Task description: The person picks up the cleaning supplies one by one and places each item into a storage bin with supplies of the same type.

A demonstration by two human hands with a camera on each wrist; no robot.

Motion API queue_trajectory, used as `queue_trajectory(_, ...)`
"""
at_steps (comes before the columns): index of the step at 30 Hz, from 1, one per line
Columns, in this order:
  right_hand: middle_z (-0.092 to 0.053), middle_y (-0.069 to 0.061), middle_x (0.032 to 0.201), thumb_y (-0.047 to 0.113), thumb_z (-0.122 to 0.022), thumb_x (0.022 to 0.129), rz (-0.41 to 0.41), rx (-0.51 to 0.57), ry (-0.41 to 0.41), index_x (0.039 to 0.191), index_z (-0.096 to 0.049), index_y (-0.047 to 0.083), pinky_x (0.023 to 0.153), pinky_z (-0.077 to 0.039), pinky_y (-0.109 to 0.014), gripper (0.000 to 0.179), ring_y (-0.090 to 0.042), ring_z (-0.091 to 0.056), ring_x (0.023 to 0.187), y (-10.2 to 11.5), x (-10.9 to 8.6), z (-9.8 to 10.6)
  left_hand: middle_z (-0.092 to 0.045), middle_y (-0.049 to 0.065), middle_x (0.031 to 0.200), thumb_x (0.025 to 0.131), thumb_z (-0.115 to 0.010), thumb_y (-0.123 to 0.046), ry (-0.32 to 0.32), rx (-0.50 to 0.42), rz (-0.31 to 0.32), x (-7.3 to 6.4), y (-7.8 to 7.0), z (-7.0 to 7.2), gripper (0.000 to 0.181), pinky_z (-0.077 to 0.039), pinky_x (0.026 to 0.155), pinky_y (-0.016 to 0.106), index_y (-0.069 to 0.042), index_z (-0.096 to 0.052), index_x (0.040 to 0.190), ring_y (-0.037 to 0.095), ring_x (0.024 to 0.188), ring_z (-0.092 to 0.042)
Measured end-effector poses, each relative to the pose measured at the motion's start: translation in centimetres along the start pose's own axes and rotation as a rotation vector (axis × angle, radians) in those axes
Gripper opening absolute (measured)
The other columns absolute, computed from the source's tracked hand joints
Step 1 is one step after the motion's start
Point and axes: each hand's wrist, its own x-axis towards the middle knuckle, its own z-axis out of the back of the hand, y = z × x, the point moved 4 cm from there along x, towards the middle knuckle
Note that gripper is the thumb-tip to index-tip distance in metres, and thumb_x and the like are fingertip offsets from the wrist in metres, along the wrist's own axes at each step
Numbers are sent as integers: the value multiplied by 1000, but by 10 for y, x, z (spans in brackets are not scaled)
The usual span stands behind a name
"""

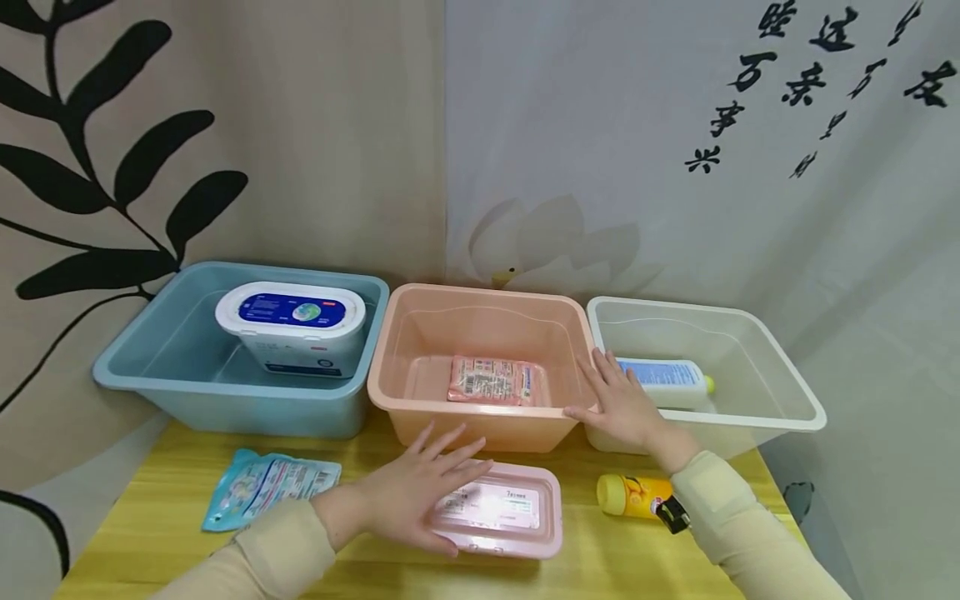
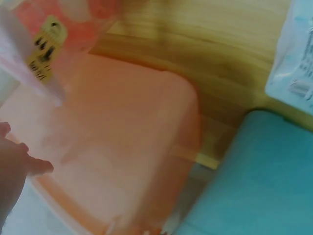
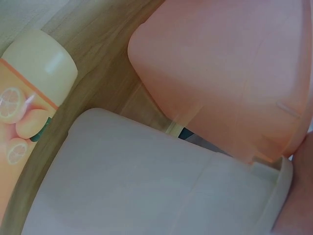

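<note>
My left hand (image 1: 412, 496), fingers spread, overlaps the left side of a pink lidded box (image 1: 517, 512) on the table. Its fingertips point towards the peach bin (image 1: 480, 426), where a pink soft packet (image 1: 491, 381) lies on the bottom. My right hand (image 1: 622, 404) is spread over the neighbouring rims of the peach bin and the white bin (image 1: 750, 423), nothing in its grasp. Partly behind that hand, a white bottle (image 1: 663, 379) with a blue label and yellow-green cap lies in the white bin. A yellow bottle (image 1: 637, 497) lies near my right wrist, partly hidden by the sleeve.
A blue bin (image 1: 247, 412) stands at the left and holds a white lidded tub (image 1: 300, 346). In front of it on the wooden table (image 1: 600, 575) lies a light-blue pouch (image 1: 270, 487). Printed curtains (image 1: 337, 167) hang behind the bins.
</note>
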Motion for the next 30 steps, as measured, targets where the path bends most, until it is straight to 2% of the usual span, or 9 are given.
queue_trajectory(4,-11,-22,155,57,-53,87,12,-4,-13,150,-20,8,112,-12,-62,86,-43,-8,143,0,0,0,-9,0,159,78,-52,-71,25,-22,41,-2,11,-10,91,-3,111,65,-25,-19,151,35,146,-2)
queue_trajectory(8,-12,-24,155,55,-54,87,28,-11,-26,149,-23,6,113,-13,-60,85,-43,-10,142,1,-1,0,-11,2,159,79,-49,-72,45,-25,33,-4,16,-20,91,-8,110,66,-26,-18,151,38,144,-8)
queue_trajectory(13,-14,-25,154,52,-55,87,48,-19,-34,147,-25,3,114,-14,-57,83,-43,-13,142,2,-3,1,-6,1,159,79,-45,-75,77,-54,34,-6,21,-34,91,-13,111,63,-28,-13,151,38,144,-10)
queue_trajectory(17,-18,-26,153,50,-55,88,89,-33,-56,145,-29,0,113,-17,-57,80,-43,-17,141,3,-6,2,-6,-1,160,80,-46,-73,50,-58,33,-7,24,-42,91,-15,111,62,-28,-12,151,35,145,-9)
queue_trajectory(22,-23,-26,151,45,-58,87,189,-62,-83,142,-34,-3,112,-19,-57,77,-42,-22,140,2,-12,3,-5,-4,160,82,-48,-69,33,-54,46,-7,26,-48,87,-15,112,60,-30,-11,151,33,146,-9)
queue_trajectory(30,-23,-18,154,51,-61,84,231,-46,-61,147,-29,7,112,-19,-56,83,-38,-22,141,-10,-25,4,-7,-3,160,83,-47,-67,20,8,33,-7,26,-49,85,-17,111,60,-29,-11,151,33,145,-13)
